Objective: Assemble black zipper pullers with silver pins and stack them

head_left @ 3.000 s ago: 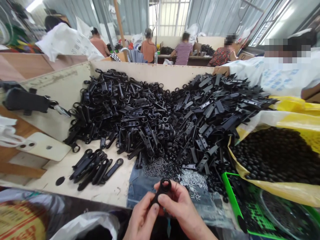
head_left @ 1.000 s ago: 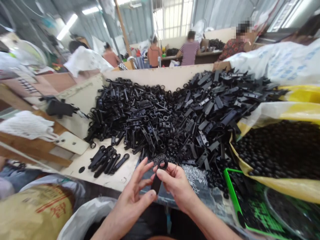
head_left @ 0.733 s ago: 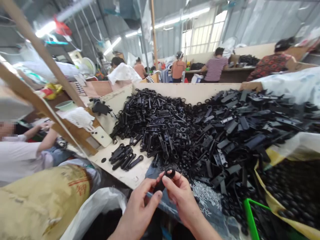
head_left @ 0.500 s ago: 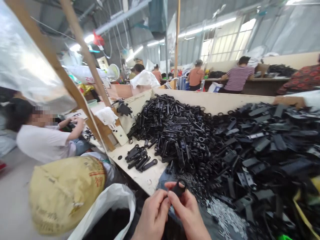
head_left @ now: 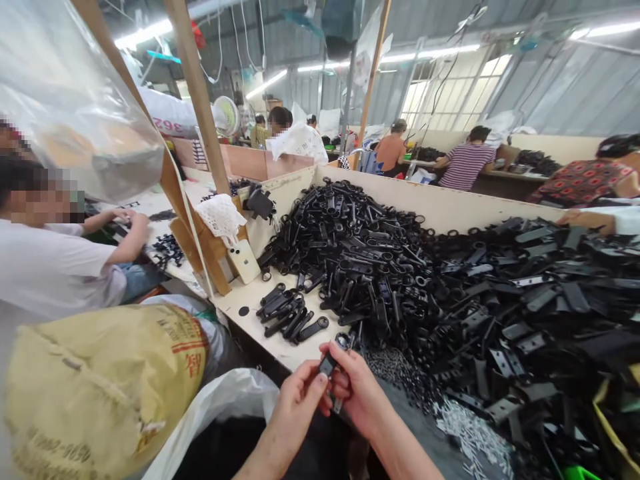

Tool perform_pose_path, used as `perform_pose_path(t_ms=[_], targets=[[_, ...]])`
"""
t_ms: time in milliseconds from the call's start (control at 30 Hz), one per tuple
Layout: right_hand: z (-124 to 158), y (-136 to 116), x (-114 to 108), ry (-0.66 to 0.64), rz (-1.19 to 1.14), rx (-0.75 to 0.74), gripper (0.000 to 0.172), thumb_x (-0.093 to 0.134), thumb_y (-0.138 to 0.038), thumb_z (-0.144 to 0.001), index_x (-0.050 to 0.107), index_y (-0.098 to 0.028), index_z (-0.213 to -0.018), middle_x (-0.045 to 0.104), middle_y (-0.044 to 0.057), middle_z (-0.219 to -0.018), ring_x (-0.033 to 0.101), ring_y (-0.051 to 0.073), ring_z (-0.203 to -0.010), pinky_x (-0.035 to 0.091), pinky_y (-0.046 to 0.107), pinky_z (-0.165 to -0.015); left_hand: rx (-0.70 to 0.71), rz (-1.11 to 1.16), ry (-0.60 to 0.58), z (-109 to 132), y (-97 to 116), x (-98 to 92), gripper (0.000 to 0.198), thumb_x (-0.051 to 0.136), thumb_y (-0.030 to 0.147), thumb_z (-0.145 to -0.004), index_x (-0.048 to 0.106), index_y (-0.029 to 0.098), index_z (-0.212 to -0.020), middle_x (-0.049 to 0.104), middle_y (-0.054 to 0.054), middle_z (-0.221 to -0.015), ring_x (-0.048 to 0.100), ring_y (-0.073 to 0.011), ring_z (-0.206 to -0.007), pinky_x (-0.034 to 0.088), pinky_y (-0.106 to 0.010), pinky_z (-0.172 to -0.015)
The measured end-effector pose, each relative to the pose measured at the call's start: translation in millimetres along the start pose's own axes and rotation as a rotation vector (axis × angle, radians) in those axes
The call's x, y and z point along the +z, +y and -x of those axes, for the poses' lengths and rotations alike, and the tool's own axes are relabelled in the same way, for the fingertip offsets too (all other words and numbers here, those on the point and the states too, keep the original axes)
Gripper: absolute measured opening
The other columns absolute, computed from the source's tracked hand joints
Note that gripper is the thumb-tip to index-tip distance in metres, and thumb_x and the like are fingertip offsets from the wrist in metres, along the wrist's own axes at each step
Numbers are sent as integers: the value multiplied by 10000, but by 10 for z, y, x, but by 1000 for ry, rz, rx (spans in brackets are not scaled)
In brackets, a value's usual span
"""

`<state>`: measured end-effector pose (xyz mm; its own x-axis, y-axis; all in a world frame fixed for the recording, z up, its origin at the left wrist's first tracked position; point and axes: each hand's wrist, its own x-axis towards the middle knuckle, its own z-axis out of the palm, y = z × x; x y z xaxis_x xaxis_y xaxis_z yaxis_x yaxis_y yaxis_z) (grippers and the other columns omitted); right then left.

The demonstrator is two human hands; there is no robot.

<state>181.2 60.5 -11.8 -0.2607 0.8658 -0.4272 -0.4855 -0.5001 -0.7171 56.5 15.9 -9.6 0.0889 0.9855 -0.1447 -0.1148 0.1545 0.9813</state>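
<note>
Just in front of the table edge, my left hand (head_left: 295, 400) and my right hand (head_left: 360, 387) meet, both closed. Between their thumbs and fingers is a small black plastic part (head_left: 327, 364). A ring end shows above my right fingers, and a narrow shiny piece (head_left: 338, 404) pokes out below; fingers hide how these join. Beyond my hands, a small group of black ring-ended parts (head_left: 287, 312) lies on the pale tabletop. A large heap of similar parts (head_left: 355, 247) rises behind it. Small dark pieces (head_left: 393, 367) and silver pins (head_left: 473, 427) lie to the right.
Flat black pieces (head_left: 530, 313) cover the right side. A low board (head_left: 430, 200) borders the table at the back. On the left stand a phone (head_left: 244, 261), a wooden post (head_left: 200, 100), an open white sack (head_left: 220, 393) and a yellow sack (head_left: 105, 387). Co-workers sit nearby.
My hands have turned the black part, and its ring end has tilted away from the upright view it had. My view has shifted a little to the left.
</note>
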Motion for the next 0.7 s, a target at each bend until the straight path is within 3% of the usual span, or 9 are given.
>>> perform_pose_path(t_ms=[100,267,333,467,567,633,700], targets=[[-34,58,66,26,4,5,645,931,-644,-561,701,-135,-884,319,-155,-460,178,21,-409,212,150,-384,38,-33,19,-10,-60,-131,509,645,623,-886,721,151,-1059,669,-13,-716,598,-163,-638,521,-282,-641],[-44,167,200,78,34,-45,616,953,-578,-582,710,-135,-936,335,-147,-479,229,21,-423,202,141,-404,34,-158,177,-55,-127,-280,398,571,508,-950,719,186,-1130,729,-45,-864,656,-209,-749,554,-323,-739],[-65,202,214,100,73,-67,630,946,-584,-591,713,-145,-978,371,-134,-500,258,29,-430,207,143,-400,20,-156,171,-90,-160,-310,404,530,504,-969,715,190,-1143,724,-45,-866,657,-212,-737,555,-323,-716],[-223,215,179,184,250,-81,591,919,-653,-581,629,-168,-756,354,-128,-504,227,21,-417,161,141,-374,-63,-169,125,-143,-345,-335,479,481,553,-978,674,204,-1243,697,-29,-768,608,-184,-550,506,-299,-538],[-417,151,184,211,319,-85,623,906,-678,-564,514,-202,-651,296,-144,-462,198,16,-389,145,145,-364,-5,-276,244,-147,-504,-382,567,488,534,-974,520,206,-1437,732,-63,-936,563,-143,-471,507,-309,-533],[-509,95,195,217,354,-92,604,908,-661,-563,534,-196,-658,388,-113,-473,210,11,-374,129,152,-360,72,-343,360,-126,-551,-456,604,499,510,-978,451,194,-1491,728,-73,-991,576,-144,-506,541,-323,-606],[-528,49,171,229,401,-93,553,903,-622,-591,613,-172,-729,543,-50,-538,237,7,-357,117,159,-359,125,-385,416,-88,-539,-552,506,501,493,-988,562,200,-1396,728,-58,-926,601,-158,-545,549,-314,-634]])
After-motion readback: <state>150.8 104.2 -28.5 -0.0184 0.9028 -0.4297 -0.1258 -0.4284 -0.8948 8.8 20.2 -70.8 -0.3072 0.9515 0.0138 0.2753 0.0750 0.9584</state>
